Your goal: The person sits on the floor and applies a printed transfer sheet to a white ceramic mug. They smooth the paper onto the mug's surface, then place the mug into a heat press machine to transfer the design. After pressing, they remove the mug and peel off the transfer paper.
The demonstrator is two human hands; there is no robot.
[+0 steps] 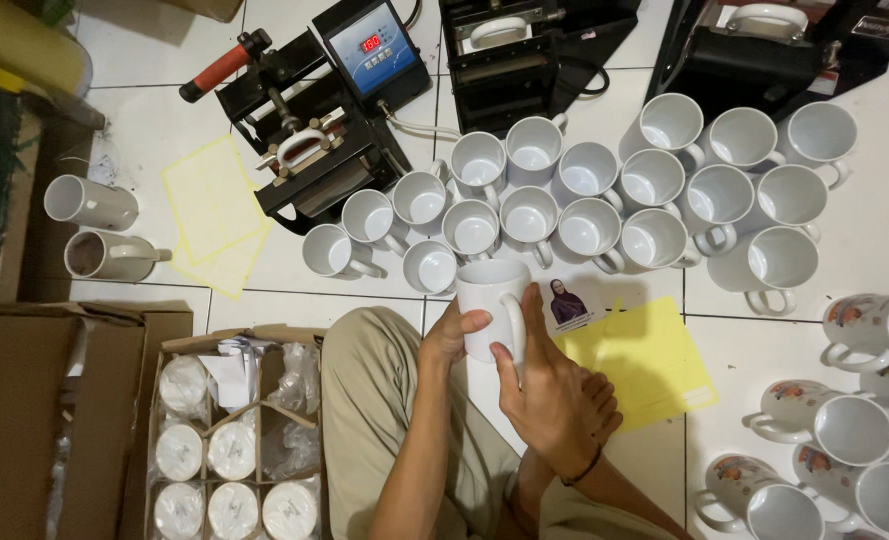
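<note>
At the far left, two white mugs (100,228) lie on their sides on the white tiled floor (865,255), just above a closed brown carton (25,400). Beside it an open cardboard box (170,345) holds wrapped mugs (233,452) in paper dividers, with loose plastic bags in the upper cells. Above, yellow sheets (210,205) lie flat next to a black mug heat press (315,120) with a red-handled lever and a blue control panel. In the middle, the person sits on the floor in khaki trousers. The left hand (452,335) cups the side of a plain white mug (493,305), fingers curled around its body, the grip pressed onto it. The right hand (555,395) holds the same mug from the handle side, thumb pushed up inside the handle loop, the other fingers folded loosely; a dark band circles that wrist. The mug is held upright just above the knee, in front of a crowd of empty white mugs (585,195) standing close together. Just right of it a printed sheet with a portrait (570,300) lies on another yellow sheet (650,365). Two more black presses (755,55) stand along the top. At the far right, printed mugs (855,430) lie on their sides.
</note>
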